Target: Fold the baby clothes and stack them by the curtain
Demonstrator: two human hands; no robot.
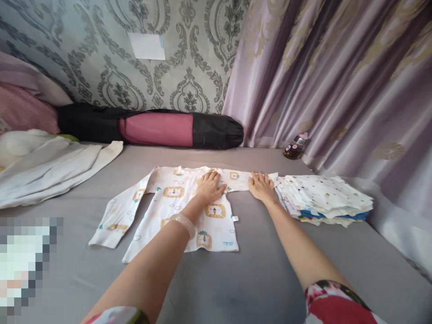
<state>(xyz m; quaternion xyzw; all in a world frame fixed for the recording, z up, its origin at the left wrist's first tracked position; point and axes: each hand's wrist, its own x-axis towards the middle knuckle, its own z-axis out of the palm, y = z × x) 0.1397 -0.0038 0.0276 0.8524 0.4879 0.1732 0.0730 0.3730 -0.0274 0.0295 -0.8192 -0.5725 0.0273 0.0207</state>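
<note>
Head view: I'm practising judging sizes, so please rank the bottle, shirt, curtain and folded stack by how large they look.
Largest to smallest:
1. Curtain
2. Shirt
3. Folded stack
4. Bottle

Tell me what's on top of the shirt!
On the shirt rest the left hand and, on a sleeve, the right hand. The left arm crosses above. What they cover can't be seen.

Left hand (211, 186) and right hand (261, 185) flat on a lion-print long-sleeved shirt (184, 202).
Under the right hand lies one outstretched sleeve (238, 181); just right of it, folded clothes (326, 193) are stacked, and a bottle (296, 146) (pink-topped) stands beyond. A bangle (186, 223) circles the left wrist.
</note>
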